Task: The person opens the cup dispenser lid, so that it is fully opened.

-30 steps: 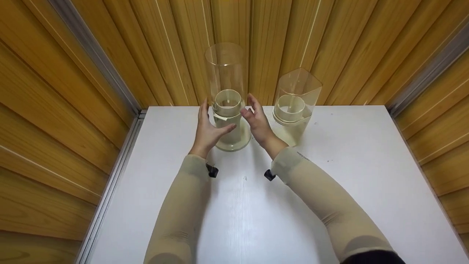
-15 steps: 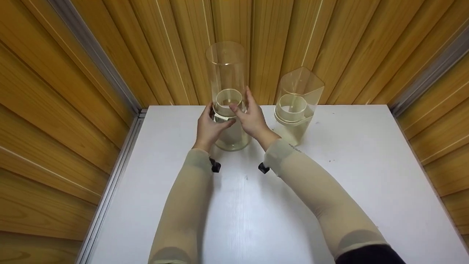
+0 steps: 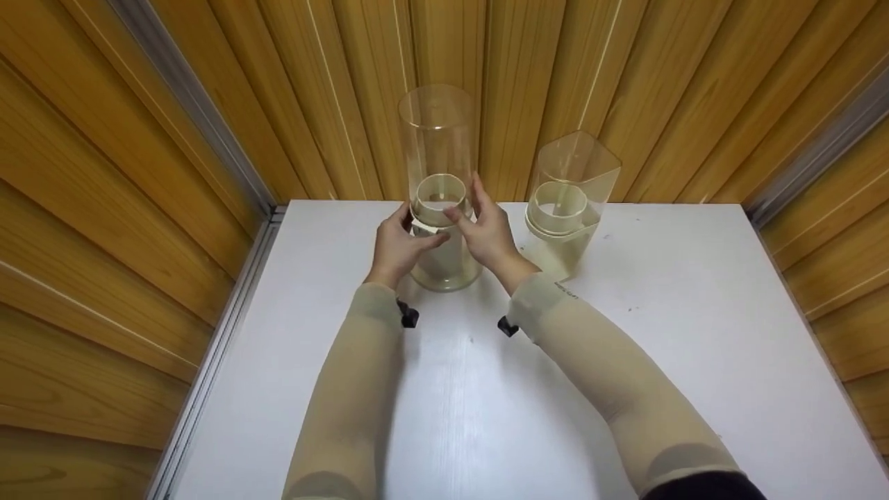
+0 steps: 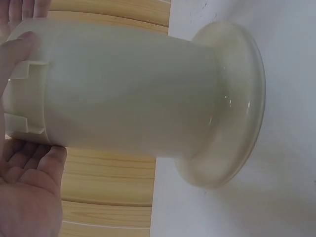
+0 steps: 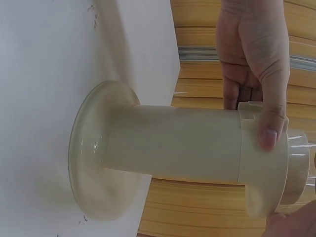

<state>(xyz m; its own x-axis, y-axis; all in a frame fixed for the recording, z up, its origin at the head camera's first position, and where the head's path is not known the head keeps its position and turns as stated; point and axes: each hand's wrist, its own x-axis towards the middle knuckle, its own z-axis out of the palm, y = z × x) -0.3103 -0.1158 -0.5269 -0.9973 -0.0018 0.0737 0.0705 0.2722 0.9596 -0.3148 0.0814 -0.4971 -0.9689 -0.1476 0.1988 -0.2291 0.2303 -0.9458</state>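
A cream plastic stand with a round flared foot stands upright near the back of the table, a clear open-topped cylinder above it. Around its upper part runs a cream collar with a square notch facing the front. My left hand grips the collar's left side, thumb across the front and fingers behind. From the right, my right hand holds the same upper part, its thumb over the front and fingers along the far side. In the right wrist view, my right hand shows only in the lower corner.
A second cream stand with a clear angular container is just right of my right hand. Wood-patterned panels close off the back and sides of the white table. A metal rail runs along the left edge.
A second ago both hands were spread around the stand with gaps; they have come in and taken hold of its collar. The view has shifted slightly; the stand stays upright in place.
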